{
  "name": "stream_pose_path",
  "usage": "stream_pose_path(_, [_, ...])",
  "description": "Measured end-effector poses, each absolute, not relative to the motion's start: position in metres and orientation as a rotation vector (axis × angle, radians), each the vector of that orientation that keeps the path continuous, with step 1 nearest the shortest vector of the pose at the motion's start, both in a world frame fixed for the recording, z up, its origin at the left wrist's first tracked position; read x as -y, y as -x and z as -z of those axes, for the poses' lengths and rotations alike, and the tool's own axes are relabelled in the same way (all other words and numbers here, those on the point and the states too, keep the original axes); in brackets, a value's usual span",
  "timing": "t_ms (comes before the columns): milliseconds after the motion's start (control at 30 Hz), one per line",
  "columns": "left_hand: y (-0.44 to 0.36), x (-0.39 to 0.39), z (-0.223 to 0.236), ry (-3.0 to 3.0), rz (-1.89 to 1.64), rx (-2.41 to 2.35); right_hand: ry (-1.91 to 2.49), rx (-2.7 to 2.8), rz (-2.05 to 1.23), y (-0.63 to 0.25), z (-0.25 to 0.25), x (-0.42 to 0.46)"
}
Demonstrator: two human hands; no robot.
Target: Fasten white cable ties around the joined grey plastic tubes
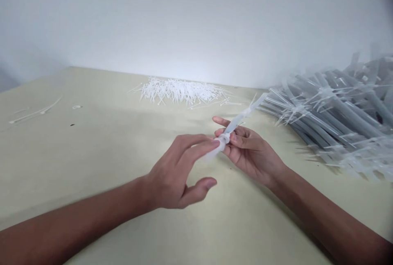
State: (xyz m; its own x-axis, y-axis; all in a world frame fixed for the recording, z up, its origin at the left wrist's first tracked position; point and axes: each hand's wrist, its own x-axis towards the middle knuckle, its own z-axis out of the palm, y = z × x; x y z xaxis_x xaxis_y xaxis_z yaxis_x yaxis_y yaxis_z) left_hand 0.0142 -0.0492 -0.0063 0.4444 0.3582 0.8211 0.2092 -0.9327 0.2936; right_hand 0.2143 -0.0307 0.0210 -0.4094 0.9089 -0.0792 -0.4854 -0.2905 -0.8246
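Slanting up to the right in the middle of the view is a translucent plastic tube (236, 122) with white cable ties fastened round it. My right hand (253, 154) grips it near its lower end, thumb and fingers closed on the tied part. From the left, my left hand (178, 171) reaches over with its fingers stretched out and its thumb well apart. Its fingertips touch or nearly touch the tube's lower end, which is blurred and partly covered by them.
A heap of loose white cable ties (181, 91) lies at the table's back edge, before a pale wall (184, 23). Many tied translucent tubes (334, 113) are piled at right. At left lie a loose cable tie (39, 111) and a small white scrap (76, 107).
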Motion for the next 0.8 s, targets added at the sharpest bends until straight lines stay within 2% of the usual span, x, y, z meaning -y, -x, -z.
stream_pose_path(167, [-0.019, 0.053, 0.004, -2.647, -1.458, -0.222, 0.589, 0.827, -1.98, -0.217, -0.031, 0.034])
stream_pose_path(267, [-0.02, 0.057, 0.004, -2.693, -1.399, -0.232, 0.609, 0.8, -2.0, -0.216, -0.033, 0.037])
stream_pose_path(533, [-0.016, 0.066, -0.001, -2.611, -1.276, -0.301, 0.823, 0.919, -1.835, -0.214, -0.032, 0.036])
stream_pose_path(800, [-0.021, 0.059, 0.008, -1.907, -1.159, -1.119, 0.876, 1.052, -1.628, -0.209, -0.014, 0.029])
